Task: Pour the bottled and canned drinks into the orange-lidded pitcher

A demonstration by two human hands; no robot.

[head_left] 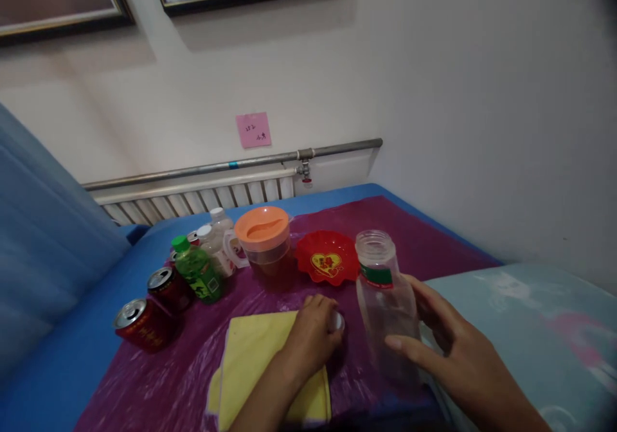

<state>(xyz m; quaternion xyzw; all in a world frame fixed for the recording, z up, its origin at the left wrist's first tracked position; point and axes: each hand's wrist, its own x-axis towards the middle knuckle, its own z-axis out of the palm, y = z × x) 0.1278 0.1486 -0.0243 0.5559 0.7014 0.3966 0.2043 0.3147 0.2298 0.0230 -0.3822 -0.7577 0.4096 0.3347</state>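
Observation:
My right hand (pixel 441 339) wraps around a clear empty plastic bottle (pixel 385 297) with a green label band, standing upright and uncapped on the purple table cover (pixel 173 380). My left hand (pixel 313 335) rests on the table beside it, fingers closed on a small white cap (pixel 337 321). Under my left forearm lies a yellow cloth (pixel 253 355).
A red heart-printed dish (pixel 326 257) and an orange-lidded jug (pixel 263 239) stand behind my hands. A green bottle (pixel 195 270), two pale bottles (pixel 214 239) and red cans (pixel 144 323) cluster at the left. A radiator (pixel 193 197) runs along the wall.

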